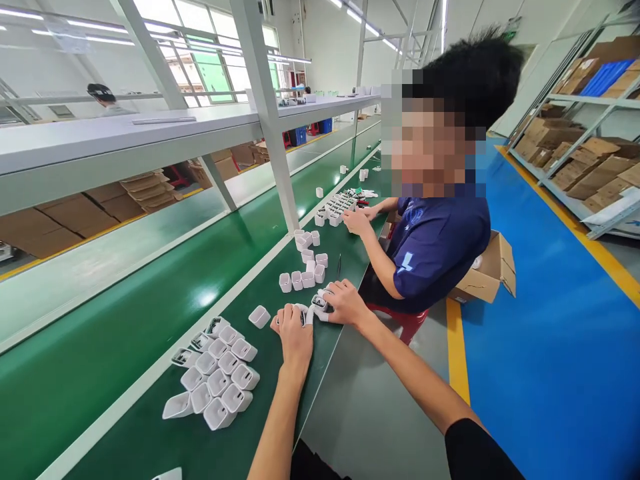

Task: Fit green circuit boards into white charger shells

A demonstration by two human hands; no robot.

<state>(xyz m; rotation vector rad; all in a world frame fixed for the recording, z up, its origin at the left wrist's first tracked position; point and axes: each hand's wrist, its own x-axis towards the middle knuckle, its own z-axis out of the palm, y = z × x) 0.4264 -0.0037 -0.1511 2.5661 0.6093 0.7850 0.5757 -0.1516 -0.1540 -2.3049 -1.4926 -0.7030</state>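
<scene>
My right hand [346,303] is closed round a white plastic charger housing [319,302] with a circuit board showing in its open end. My left hand [294,333] curls over another small white housing [303,317], mostly hidden under the fingers. White covers sit on some fingertips, and the two hands nearly touch at the bench edge. Left of them stands a single white housing [259,317]. Closer to me is a cluster of open white housings [219,381]; a few at its far side have boards inside. More housings [307,279] stand beyond my hands.
A co-worker in a dark blue shirt [435,233] sits to the right, hands at a block of filled housings [340,205]. Tweezers [339,265] lie on the green bench [270,373]. A white post [267,113] and raised shelf [200,127] stand left; an open carton [483,273] is behind the co-worker.
</scene>
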